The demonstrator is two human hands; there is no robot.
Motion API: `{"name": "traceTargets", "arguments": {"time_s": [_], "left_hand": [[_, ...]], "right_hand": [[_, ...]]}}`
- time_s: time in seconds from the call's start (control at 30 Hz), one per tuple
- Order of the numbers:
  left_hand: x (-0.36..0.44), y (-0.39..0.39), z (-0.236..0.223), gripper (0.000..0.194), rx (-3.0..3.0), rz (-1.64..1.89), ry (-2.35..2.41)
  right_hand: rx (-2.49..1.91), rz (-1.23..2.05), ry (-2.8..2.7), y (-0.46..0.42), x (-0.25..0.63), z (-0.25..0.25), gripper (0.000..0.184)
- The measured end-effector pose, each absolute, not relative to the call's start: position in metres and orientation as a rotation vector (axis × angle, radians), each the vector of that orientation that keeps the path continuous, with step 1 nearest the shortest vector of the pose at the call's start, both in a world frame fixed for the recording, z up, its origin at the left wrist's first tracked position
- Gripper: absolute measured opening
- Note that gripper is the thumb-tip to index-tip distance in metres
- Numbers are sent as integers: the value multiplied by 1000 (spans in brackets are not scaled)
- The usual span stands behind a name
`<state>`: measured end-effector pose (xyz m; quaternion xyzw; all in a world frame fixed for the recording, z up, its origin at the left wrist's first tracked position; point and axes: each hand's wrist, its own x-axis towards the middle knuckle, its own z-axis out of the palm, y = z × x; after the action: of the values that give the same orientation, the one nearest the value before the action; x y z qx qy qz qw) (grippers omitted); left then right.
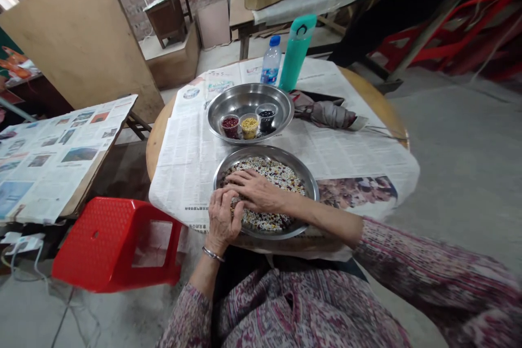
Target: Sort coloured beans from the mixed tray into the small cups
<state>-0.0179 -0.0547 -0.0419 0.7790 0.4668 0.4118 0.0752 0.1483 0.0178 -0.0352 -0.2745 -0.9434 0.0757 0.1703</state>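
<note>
Mixed grains [281,179] in the near steel basin [313,196], on the newspaper-covered counter [163,136]; right hand [255,190] spread flat over them, fingers extended; left hand [224,217] at the basin's left rim, fingers loosely bent, grip unclear. Beyond: second basin [244,99] holding three filled cups [249,126].

Right hand [258,191] palm down, fingers extended; left hand [224,217] beside it, fingers slightly bent

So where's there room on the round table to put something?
On the newspaper: right, between the front bowl, grey bundle and right forearm; left, between the back bowl and table edge. It's crowded behind the back bowl, where the bottle and green flask stand, and in the front bowl.
</note>
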Motion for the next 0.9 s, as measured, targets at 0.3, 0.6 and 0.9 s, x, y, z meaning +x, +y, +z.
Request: {"name": "traceTargets", "arguments": {"time_s": [0.3,0.6,0.9], "left_hand": [[-16,-56,-37,21,2411,1048,1460],[-15,-55,-38,28,2479,992,1466],[-18,-53,-39,29,2503,989,1473]], "right_hand": [[-1239,38,-2635,-3,226,-31,23],[-845,698,-2555,-38,200,-34,23],[-1259,284,-2279,34,185,-35,29]]}}
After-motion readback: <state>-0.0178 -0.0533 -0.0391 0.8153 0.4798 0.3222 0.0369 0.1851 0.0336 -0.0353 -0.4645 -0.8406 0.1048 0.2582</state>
